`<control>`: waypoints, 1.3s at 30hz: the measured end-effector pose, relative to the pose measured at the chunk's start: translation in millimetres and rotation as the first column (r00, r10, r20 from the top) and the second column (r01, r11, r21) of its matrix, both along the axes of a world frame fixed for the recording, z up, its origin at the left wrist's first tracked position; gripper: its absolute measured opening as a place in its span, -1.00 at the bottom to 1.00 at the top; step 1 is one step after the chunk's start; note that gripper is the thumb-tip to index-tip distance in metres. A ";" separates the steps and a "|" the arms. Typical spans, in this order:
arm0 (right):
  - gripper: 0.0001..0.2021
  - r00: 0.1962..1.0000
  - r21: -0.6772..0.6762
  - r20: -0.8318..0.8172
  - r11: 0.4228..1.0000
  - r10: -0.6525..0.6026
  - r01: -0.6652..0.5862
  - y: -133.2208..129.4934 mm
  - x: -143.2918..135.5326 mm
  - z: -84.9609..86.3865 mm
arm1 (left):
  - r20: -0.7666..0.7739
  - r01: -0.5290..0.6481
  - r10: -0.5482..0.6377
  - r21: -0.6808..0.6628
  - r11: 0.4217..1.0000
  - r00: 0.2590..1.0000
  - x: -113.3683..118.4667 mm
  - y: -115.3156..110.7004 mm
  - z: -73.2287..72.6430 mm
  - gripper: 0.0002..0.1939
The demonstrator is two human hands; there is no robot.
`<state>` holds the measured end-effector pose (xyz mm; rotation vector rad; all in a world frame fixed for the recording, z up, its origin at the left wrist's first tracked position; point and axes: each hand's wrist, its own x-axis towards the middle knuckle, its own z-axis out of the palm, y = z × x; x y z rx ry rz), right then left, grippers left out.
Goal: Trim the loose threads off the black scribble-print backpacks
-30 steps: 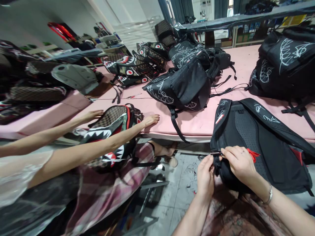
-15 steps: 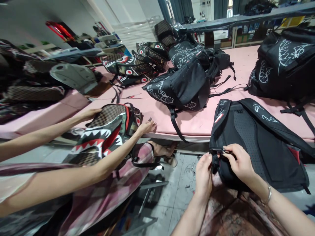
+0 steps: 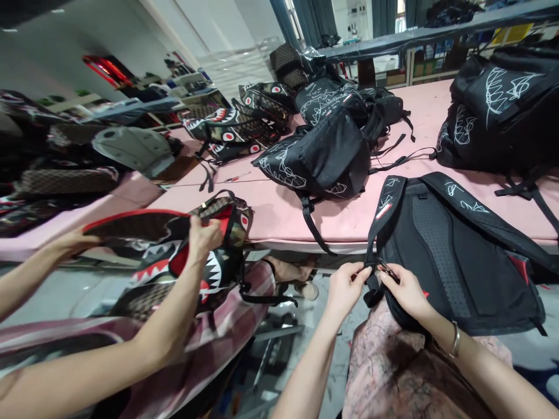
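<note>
A black backpack [image 3: 458,250] lies back side up, half on the pink table [image 3: 349,215] and half over my lap. My left hand [image 3: 347,288] pinches the strap end at the backpack's lower left corner. My right hand [image 3: 404,291], a bracelet on its wrist, grips the same corner by the strap and its small buckle [image 3: 384,269]. The two hands nearly touch.
At my left a co-worker's two hands [image 3: 203,235] hold open a shark-mouth backpack [image 3: 192,256] at the table edge. Several black and patterned backpacks [image 3: 323,154] are piled on the table; another black pile [image 3: 502,110] sits far right. Shelves stand behind.
My hands and the backpack corner shifted slightly left and down. The co-worker lifted the shark-mouth backpack off the table edge and pulled it open.
</note>
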<state>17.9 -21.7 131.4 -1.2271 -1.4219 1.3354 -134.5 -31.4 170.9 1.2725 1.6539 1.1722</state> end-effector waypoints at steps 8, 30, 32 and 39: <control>-0.78 0.996 0.028 -0.052 0.997 -0.073 0.074 -9.9 4.3 -4.5 | 0.777 -0.184 0.250 -0.175 0.967 0.578 43.9 15.3 -2.4 -0.75; -0.86 0.998 0.134 -0.060 0.991 0.005 0.003 1.0 -3.2 -0.2 | -0.407 -0.069 0.167 0.245 0.967 0.898 22.0 -25.5 1.3 -0.82; -0.86 0.999 0.154 -0.043 0.988 0.021 -0.014 -1.1 -3.7 -4.0 | -0.433 -0.047 0.124 0.184 0.982 0.893 21.7 -23.3 1.7 -0.83; -0.90 0.993 0.203 0.102 0.976 0.059 -0.079 -5.9 4.9 -13.1 | 0.153 -0.048 0.052 -0.025 0.999 0.987 22.2 -11.3 -4.9 -0.85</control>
